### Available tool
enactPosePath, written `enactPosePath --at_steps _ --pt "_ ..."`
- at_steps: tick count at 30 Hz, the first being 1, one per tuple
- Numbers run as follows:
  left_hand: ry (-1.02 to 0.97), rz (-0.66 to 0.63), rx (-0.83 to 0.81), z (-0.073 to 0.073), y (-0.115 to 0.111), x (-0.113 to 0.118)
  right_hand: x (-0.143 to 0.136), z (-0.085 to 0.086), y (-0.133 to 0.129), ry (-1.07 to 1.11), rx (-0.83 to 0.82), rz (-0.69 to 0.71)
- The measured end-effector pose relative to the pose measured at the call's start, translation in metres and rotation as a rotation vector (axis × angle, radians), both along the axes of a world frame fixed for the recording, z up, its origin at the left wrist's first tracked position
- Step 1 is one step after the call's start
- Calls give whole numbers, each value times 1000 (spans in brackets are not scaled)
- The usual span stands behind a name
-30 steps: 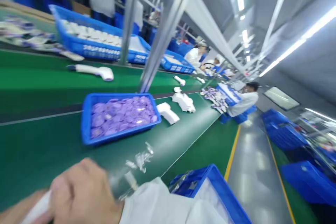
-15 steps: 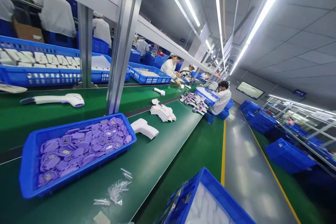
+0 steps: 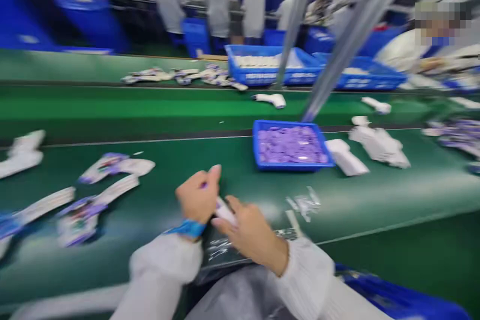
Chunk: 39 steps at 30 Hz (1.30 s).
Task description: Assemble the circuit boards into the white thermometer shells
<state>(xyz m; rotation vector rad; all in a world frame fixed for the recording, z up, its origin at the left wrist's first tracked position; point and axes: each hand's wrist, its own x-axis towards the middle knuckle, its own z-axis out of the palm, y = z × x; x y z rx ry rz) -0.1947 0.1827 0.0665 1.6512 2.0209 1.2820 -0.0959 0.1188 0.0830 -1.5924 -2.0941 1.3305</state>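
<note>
My left hand [image 3: 198,195], with a blue band at the wrist, is closed round the upper end of a white and purple pistol-shaped device [image 3: 225,213], much of which the fingers hide. The lower end of the same device lies between the thumb and fingers of my right hand [image 3: 252,229]. To the left of my hands lie opened device halves [image 3: 84,217] with parts showing inside. Beyond my right hand stands a blue tray [image 3: 258,164] full of purple covers [image 3: 290,145]. Small clear plastic pieces [image 3: 305,205] are scattered in front of it.
White shells [image 3: 378,145] lie stacked right of the tray, near a slanted metal post [image 3: 337,50]. Behind runs a green belt [image 3: 180,107] carrying a finished-looking device [image 3: 270,100]. Blue baskets [image 3: 255,77] stand farther back. A co-worker [image 3: 403,52] is at the right.
The view has swung left and down to the bench. Both my hands, out of sight before, now show with the pistol-shaped device between them.
</note>
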Motion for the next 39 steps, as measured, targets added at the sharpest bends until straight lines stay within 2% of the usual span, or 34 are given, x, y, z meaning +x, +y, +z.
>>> enactPosePath --at_steps 2,5,8,10,12,14,17,19,21,24,26,28,30,34,36,39 --pt "119 51 -61 -8 -14 -35 -12 -7 -6 -192 189 97" --pt "208 -8 -112 -8 -19 -49 -16 -5 -9 -312 284 170" --pt "254 -151 -176 -1 -19 -63 -3 0 0 -190 337 154" --pt "294 -184 -257 5 -13 -86 10 2 11 -61 457 37" --pt "331 -98 -344 16 6 -121 19 5 23 -11 608 -136" --pt "342 56 -409 33 37 -161 19 10 32 -22 686 -233" --pt "289 240 -474 62 85 -222 7 18 37 7 656 -156" --pt "266 279 -529 76 99 -258 -1 20 36 37 625 -73" --pt "263 268 -597 79 91 -286 -2 19 33 40 621 -54" --pt "229 215 -692 69 55 -307 5 11 32 24 617 -87" --pt "170 151 -712 60 31 -303 9 7 32 31 597 -84" --pt "106 56 -662 56 14 -285 7 9 34 52 585 -61" --pt "65 -41 -548 57 2 -252 3 17 35 85 603 -52" --pt "3 -237 -221 63 -25 -167 -7 42 37 205 668 -41" --pt "-15 -336 -142 63 -40 -129 -10 51 37 257 660 -36" --pt "-35 -425 -136 61 -56 -86 -10 54 33 256 645 -22"
